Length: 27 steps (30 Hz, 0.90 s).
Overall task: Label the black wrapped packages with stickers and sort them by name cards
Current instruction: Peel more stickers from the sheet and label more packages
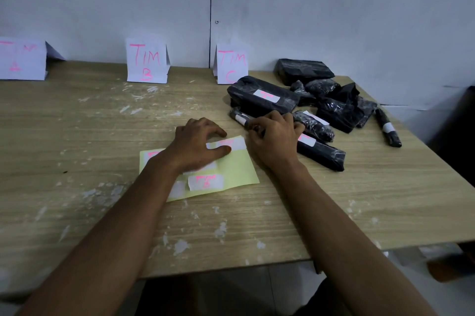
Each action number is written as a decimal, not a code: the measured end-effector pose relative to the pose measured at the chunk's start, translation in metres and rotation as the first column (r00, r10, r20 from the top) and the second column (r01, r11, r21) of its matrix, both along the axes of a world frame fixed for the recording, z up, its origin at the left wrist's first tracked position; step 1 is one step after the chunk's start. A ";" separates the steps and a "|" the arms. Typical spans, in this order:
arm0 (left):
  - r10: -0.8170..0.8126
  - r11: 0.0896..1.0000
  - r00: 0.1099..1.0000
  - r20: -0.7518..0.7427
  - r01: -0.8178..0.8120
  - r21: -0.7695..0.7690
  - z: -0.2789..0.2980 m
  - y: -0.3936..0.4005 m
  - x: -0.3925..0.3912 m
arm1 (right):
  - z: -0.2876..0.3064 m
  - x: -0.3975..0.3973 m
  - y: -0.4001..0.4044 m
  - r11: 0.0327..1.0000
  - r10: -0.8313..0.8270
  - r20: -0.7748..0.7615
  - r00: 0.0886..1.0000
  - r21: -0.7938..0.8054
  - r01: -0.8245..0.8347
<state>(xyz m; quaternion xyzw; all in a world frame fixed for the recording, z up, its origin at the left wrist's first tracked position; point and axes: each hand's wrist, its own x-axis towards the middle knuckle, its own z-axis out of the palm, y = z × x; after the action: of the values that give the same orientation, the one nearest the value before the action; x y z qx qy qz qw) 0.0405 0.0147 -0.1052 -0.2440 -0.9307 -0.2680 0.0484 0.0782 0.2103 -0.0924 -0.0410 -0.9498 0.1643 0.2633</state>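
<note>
- A wooden table (pixel 77 135) with a pale grain top, flecked with white paint marks, stands against a grey wall.
- Three folded white name cards stand along its far edge: one at the left (pixel 23 59) with blurred pink writing, "TIM B" (pixel 147 61), "TIM C" (pixel 232 63).
- A yellow sticker sheet (pixel 239 171) with white pink-lettered stickers lies near the middle.
- A heap of black wrapped packages (pixel 308 104) lies at the right, several bearing white stickers; a slim roll (pixel 388 128) lies apart.

Your two arms are bare, with no sleeves. Your hands, left (pixel 198 144) and right (pixel 273 139), wear no gloves or rings.
</note>
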 end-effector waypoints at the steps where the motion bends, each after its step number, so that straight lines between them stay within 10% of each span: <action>1: -0.006 1.000 1.000 0.013 0.006 0.002 0.001 -0.001 0.000 | -0.001 0.000 0.000 1.000 0.004 -0.017 1.000 -0.007 -0.004; 14: -0.015 1.000 0.999 0.039 0.015 0.019 0.000 -0.003 0.000 | -0.004 0.004 -0.004 0.972 0.176 0.191 0.966 0.124 -0.201; 27: 0.011 0.992 0.997 0.076 -0.020 0.122 0.009 -0.003 0.006 | 0.001 0.005 -0.001 0.915 0.327 0.139 0.935 -0.294 -0.277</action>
<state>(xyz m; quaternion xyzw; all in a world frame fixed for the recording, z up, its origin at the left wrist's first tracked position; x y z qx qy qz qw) 0.0465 0.0122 -0.0959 -0.2231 -0.9155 -0.3334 0.0303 0.0830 0.2095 -0.0915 0.0562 -0.9335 0.3264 0.1372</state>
